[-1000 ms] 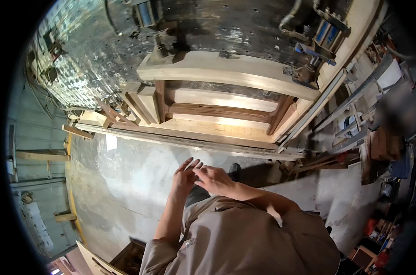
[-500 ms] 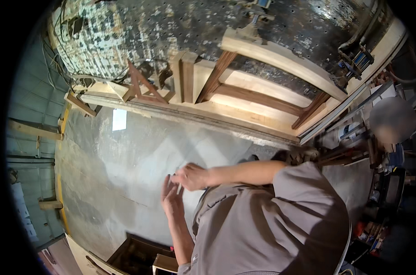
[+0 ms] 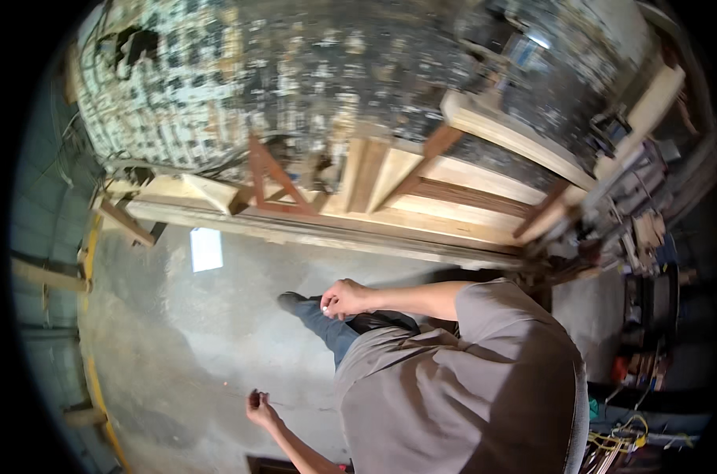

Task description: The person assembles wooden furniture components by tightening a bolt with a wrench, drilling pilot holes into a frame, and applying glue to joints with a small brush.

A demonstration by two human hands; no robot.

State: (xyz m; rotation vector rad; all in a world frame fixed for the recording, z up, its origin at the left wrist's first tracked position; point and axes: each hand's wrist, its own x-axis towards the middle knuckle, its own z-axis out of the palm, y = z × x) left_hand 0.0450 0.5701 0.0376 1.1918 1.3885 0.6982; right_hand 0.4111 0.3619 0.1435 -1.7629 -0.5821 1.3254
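Observation:
My right hand (image 3: 344, 299) is held in front of my waist, its fingers closed round a small white thing (image 3: 325, 310) whose kind I cannot make out. Lower and to the left, my left hand (image 3: 260, 408) hangs over the concrete floor with the fingers curled in. A dark patch shows at its fingertips; whether that is an object or shadow I cannot tell. The two hands are well apart. Beneath my right hand, one dark trouser leg and a dark shoe (image 3: 292, 300) reach forward.
Ahead runs a long workbench with a wooden edge (image 3: 327, 233). A reddish wooden triangle (image 3: 278, 180), upright blocks (image 3: 365, 170) and a pale-and-brown wooden frame (image 3: 469, 196) rest along it. A white sheet (image 3: 206, 250) lies on the floor (image 3: 161, 332). Cluttered shelving (image 3: 651, 300) stands at right.
My hands, close together before, have separated: the left moved down and left, the right slightly right. My leg and shoe have come into view. The bench has shifted in the picture as my head turned.

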